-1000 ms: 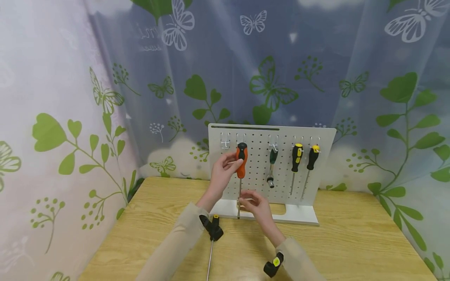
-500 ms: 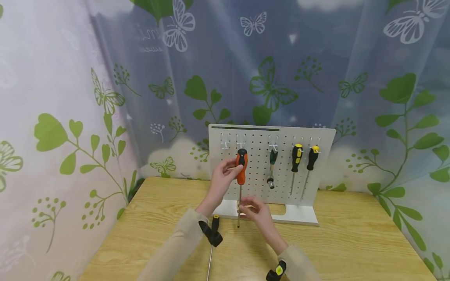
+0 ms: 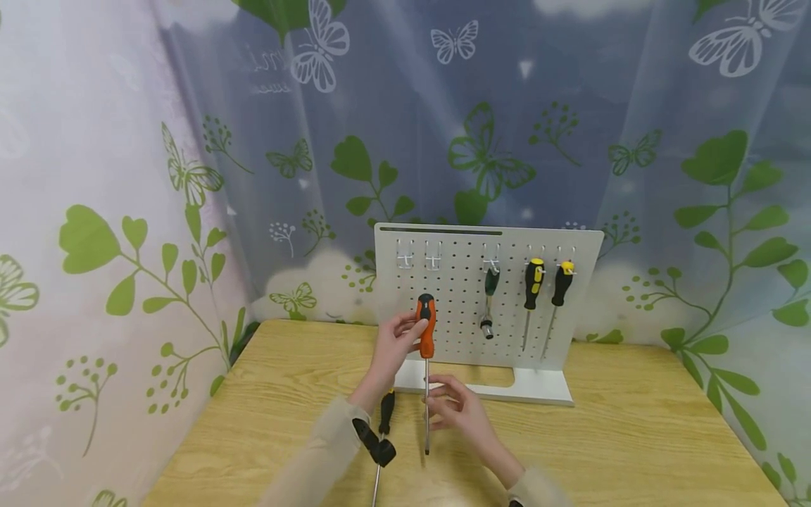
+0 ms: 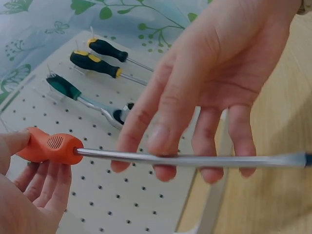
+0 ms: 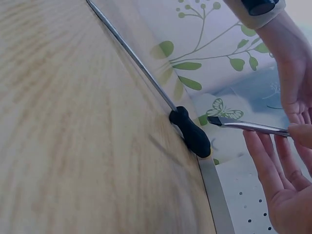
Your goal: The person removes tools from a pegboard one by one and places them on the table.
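Observation:
My left hand (image 3: pixel 391 348) grips the orange-and-black handle of a flathead screwdriver (image 3: pixel 427 345), held upright in front of the white pegboard (image 3: pixel 465 324) with its tip downward. Lower down, my right hand (image 3: pixel 465 415) has its thumb and fingers on the steel shaft. In the left wrist view, the right thumb lies against one side of the shaft (image 4: pixel 234 161) and the fingers pass behind it. The dark flat tip (image 5: pixel 214 120) sticks out free in the right wrist view. Two clear hooks (image 3: pixel 405 257) at the board's upper left carry nothing.
A black-handled screwdriver (image 3: pixel 387 412) lies on the wooden table (image 3: pixel 304 373), partly behind my left wrist. On the board hang a green-handled chrome tool (image 3: pixel 491 282) and two black-and-yellow screwdrivers (image 3: pixel 534 285). A patterned curtain (image 3: pixel 253 176) stands behind and at the left.
The orange screwdriver has come off its hook and moved down toward me, with both hands following. The hook behind its handle now shows bare.

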`<action>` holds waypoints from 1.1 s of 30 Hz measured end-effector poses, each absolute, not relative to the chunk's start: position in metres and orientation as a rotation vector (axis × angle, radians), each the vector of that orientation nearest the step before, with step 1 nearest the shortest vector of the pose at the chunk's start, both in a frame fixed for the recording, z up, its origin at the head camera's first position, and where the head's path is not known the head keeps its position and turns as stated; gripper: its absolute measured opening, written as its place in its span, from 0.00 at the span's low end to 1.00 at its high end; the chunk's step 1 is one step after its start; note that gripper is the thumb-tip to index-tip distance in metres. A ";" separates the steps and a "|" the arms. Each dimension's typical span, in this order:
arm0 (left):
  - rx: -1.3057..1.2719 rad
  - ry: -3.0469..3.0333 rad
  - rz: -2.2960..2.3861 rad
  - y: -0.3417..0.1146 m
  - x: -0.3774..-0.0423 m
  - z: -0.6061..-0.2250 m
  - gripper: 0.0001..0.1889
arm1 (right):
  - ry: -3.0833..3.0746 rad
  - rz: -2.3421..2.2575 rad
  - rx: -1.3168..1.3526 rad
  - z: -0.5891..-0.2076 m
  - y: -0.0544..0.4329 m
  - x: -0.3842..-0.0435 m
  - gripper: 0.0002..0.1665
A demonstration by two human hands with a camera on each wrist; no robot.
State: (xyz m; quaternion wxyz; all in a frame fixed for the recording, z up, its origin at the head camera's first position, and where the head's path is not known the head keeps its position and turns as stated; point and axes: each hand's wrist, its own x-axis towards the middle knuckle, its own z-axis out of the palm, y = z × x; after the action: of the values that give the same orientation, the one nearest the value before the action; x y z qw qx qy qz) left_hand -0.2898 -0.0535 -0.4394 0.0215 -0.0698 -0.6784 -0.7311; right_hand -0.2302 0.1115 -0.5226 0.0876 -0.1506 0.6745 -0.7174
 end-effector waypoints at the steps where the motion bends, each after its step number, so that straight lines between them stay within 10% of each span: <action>1: -0.203 -2.109 -2.272 -0.054 -0.289 -0.443 0.23 | 2.000 -2.136 -0.441 -0.524 0.111 -0.228 0.27; 33: -0.111 -2.377 -2.172 -0.066 -0.236 -0.529 0.22 | 1.871 -1.908 -0.330 -0.558 0.114 -0.167 0.26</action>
State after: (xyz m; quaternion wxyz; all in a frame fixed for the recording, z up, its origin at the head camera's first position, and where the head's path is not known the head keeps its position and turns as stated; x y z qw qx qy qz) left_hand -0.2360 -0.0661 -0.5288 -0.0402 -0.0343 -0.7371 -0.6737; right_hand -0.1669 0.1137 -0.5584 0.2229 -0.1193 0.6775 -0.6907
